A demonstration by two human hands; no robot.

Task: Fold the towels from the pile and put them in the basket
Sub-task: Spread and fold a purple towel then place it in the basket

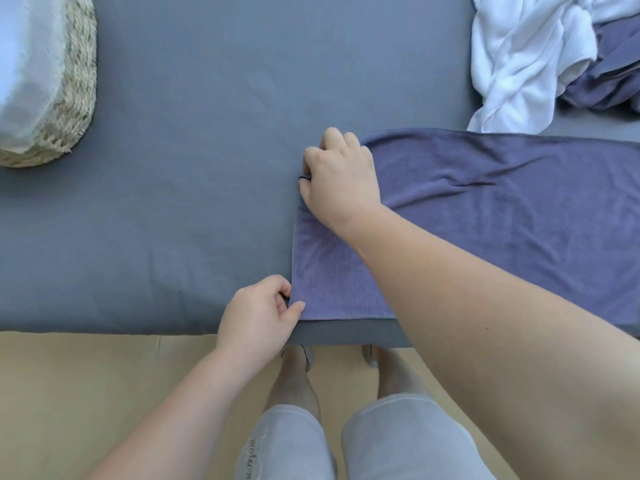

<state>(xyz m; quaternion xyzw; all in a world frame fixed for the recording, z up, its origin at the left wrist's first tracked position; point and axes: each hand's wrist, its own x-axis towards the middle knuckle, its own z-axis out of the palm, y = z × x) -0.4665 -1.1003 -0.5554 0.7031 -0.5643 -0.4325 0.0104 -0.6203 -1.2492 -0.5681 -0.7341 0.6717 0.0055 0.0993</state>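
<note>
A table covered in smooth grey cloth (190, 202) carries everything. At its far left corner stands one round woven straw basket (81, 81) with a white fabric liner, cut off by the frame edge. At the far right lies the crumpled pile: one white fluffy towel (519, 57) and, just beside and partly under it, purple-grey cloth (609, 74); how many pieces that is cannot be told.

One purple-grey microfibre towel (485, 209) lies flat along the near right part of the table, well apart from the basket, with its far edge touching the white towel's lowest fold. The left hand (259, 317) pinches the towel's near left corner between thumb and curled fingers. The right hand (341, 178) has its grip closed on the towel's left edge farther back, fingers curled over the hem, and its forearm crosses over the towel.

Below the table edge a beige floor (69, 393) shows, with two bare legs in light grey shorts (398, 438). Dark cursive writing (252, 459) runs down the left leg of the shorts, too small to read.
</note>
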